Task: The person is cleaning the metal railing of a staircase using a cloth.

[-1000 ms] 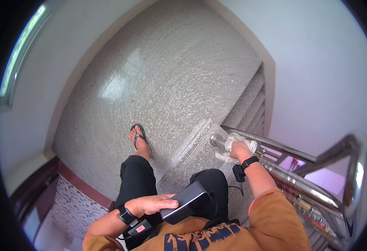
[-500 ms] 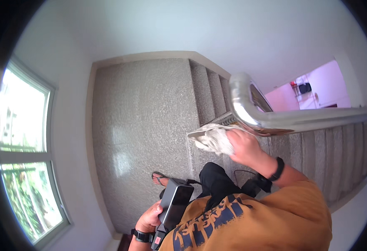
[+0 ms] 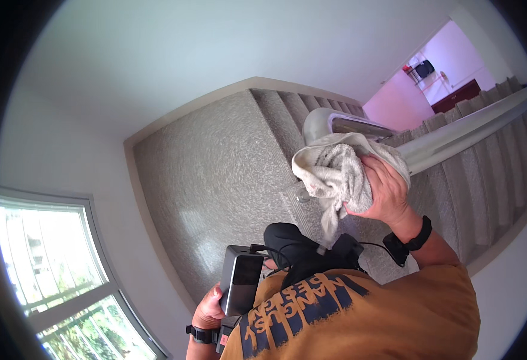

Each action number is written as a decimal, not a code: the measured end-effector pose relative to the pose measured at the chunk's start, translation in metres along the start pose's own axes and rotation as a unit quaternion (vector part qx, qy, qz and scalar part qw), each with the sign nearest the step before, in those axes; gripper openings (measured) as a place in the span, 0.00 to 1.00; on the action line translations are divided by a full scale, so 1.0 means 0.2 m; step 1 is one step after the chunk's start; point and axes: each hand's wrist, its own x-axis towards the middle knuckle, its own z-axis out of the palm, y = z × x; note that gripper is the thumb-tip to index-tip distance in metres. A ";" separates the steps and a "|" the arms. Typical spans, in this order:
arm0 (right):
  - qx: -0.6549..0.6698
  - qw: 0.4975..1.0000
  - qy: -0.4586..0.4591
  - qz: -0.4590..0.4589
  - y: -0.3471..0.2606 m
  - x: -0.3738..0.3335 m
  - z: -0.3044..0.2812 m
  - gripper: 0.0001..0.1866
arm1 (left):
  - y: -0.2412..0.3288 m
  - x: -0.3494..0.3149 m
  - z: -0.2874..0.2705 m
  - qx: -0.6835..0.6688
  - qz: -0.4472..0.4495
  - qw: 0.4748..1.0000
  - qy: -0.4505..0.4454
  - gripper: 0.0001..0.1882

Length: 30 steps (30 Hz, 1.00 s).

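A crumpled off-white cloth point(image 3: 338, 171) lies over the bend of the metal handrail point(image 3: 470, 133), one end hanging down below it. My right hand point(image 3: 386, 192) is closed on the cloth from its right side, pressing it to the rail. Low in the view, my left hand point(image 3: 209, 307) grips a grey power bank point(image 3: 243, 282) with a glossy black panel, close to my body. A black cable point(image 3: 275, 249) runs from its top end. The cloth hides part of the rail beneath it.
Speckled stone steps point(image 3: 491, 162) run along the right beneath the rail, and more steps point(image 3: 281, 114) lead off beyond the landing point(image 3: 209, 162). A barred window point(image 3: 56, 258) is at left. Through an opening at upper right shows a dark red cabinet point(image 3: 455, 96).
My right hand has brought the cloth up from beside the rail onto its bend. The view has turned, and my left hand still holds the power bank.
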 end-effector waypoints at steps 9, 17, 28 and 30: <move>0.015 0.998 -0.013 0.052 0.00 -0.04 0.04 0.26 | 0.40 0.17 -0.02 0.122 -0.003 0.992 0.009 0.51; 0.056 0.992 -0.045 0.102 -0.02 -0.02 0.07 0.29 | 0.82 0.46 -0.17 0.166 -0.064 0.984 -0.018 0.54; 0.083 0.934 -0.160 0.309 -0.22 0.09 0.03 0.36 | 1.22 0.87 -0.16 0.251 -0.210 0.940 -0.096 0.53; 0.083 0.918 -0.181 0.344 -0.26 0.16 0.06 0.40 | 1.35 0.94 -0.17 0.277 -0.218 0.929 -0.110 0.52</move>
